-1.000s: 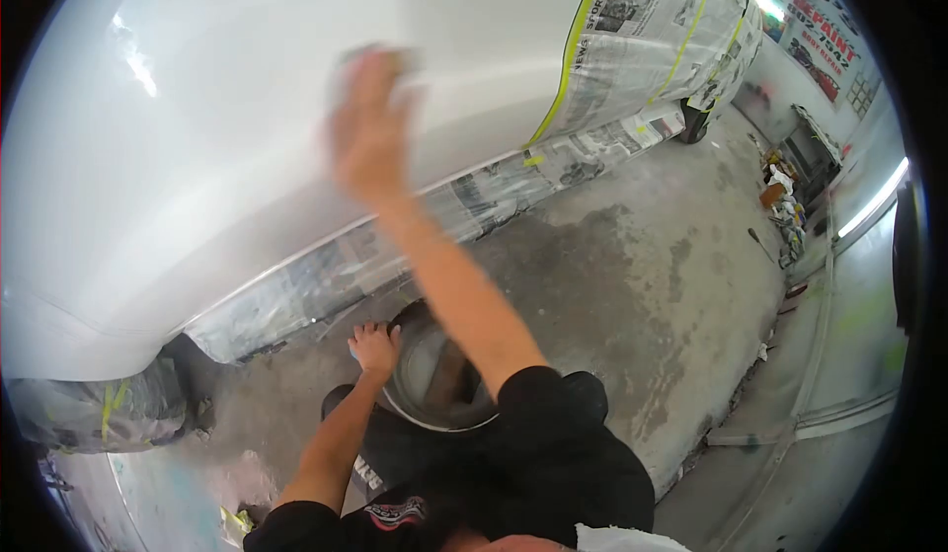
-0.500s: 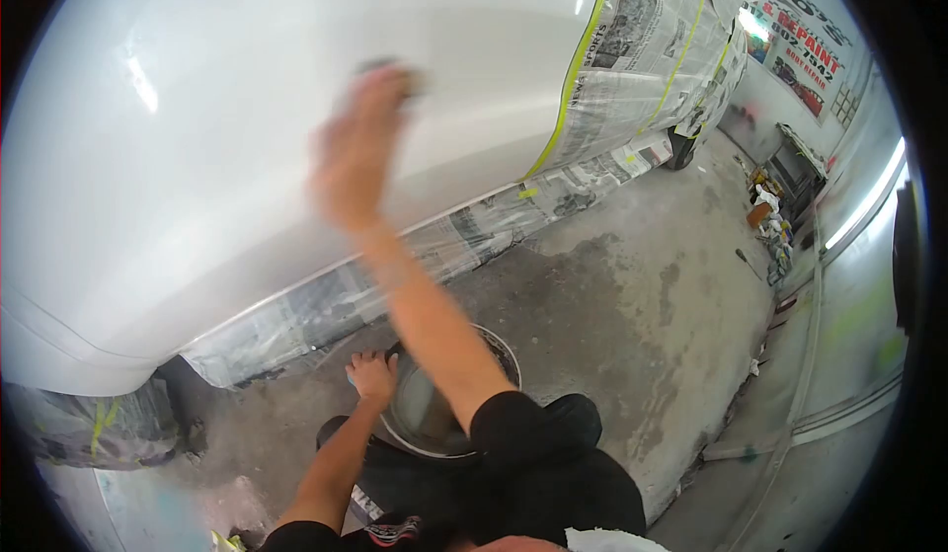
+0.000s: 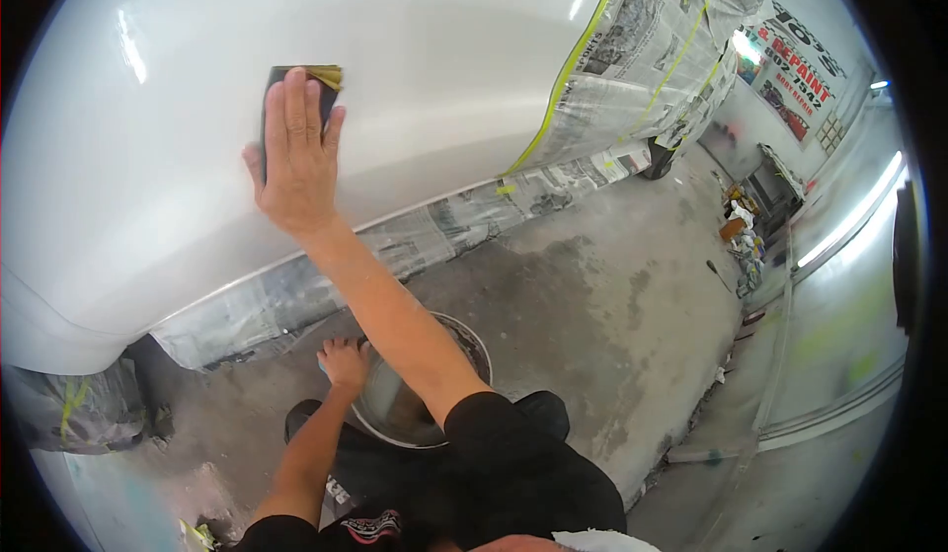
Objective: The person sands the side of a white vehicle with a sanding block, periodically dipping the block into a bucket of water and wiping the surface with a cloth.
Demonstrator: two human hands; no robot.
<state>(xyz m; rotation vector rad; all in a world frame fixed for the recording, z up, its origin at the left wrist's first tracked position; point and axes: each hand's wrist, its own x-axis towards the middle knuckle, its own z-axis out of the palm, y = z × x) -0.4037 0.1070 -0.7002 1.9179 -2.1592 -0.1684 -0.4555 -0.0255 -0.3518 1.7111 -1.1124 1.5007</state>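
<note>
My right hand [image 3: 296, 157] lies with fingers extended on the glossy white car panel [image 3: 434, 78]. It presses a folded sheet of sandpaper [image 3: 274, 108], dark grey with a yellowish-brown folded edge, against the surface. Low in view, my left hand [image 3: 345, 363] is at the left rim of a round bucket [image 3: 491, 359] between my knees. Its fingers are bent, and a bit of light blue shows at its outer side; what it holds is hard to make out. My right forearm covers part of the bucket, which contains murky liquid.
Newspaper masking [image 3: 602, 88] edged with yellow-green tape covers the panel's right side, and more newspaper [image 3: 434, 226] runs along the lower sill. A wrapped wheel [image 3: 84, 409] is at left. Clutter [image 3: 746, 231] lines the right wall below a sign [image 3: 805, 73]. The concrete floor [image 3: 592, 305] has damp patches.
My right hand has moved left across the panel with the sandpaper, and is no longer blurred. My left hand stays at the bucket. The whole view has shifted slightly.
</note>
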